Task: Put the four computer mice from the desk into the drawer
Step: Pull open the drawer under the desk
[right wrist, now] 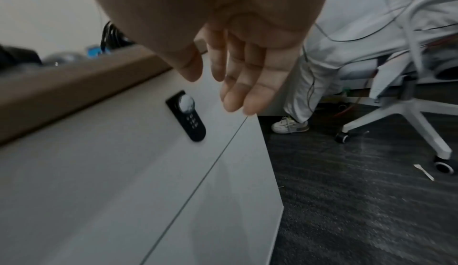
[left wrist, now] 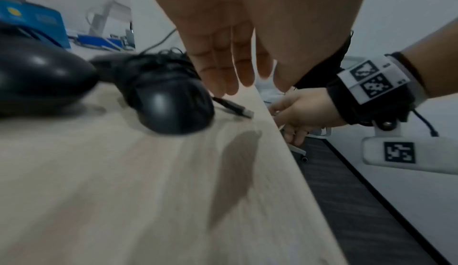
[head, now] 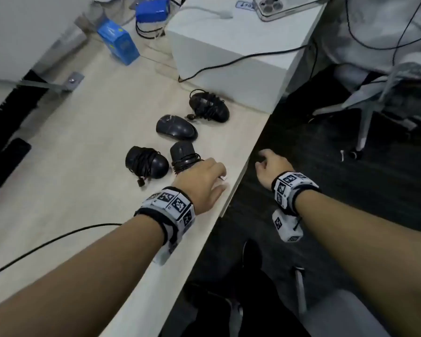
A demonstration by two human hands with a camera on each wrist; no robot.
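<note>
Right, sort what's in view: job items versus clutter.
Job: four black mice on the desk; drawer front with keypad lock, shut; left hand; right hand.

Clutter: blue carton, blue battery pack, white box, phone, office chair.

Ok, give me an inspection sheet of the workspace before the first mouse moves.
Surface: light wood desk, edge runs beside dark carpet.
Job's things: four black mice on the desk, three wrapped in their own cords; drawer front looks closed, keypad lock on it.
Clutter: blue box, white box, phone.
Grip: left hand open over the nearest mouse; right hand open by the drawer front.
Cables: black cable crossing the desk.
Surroundings: office chair, another person's leg and shoe.
</note>
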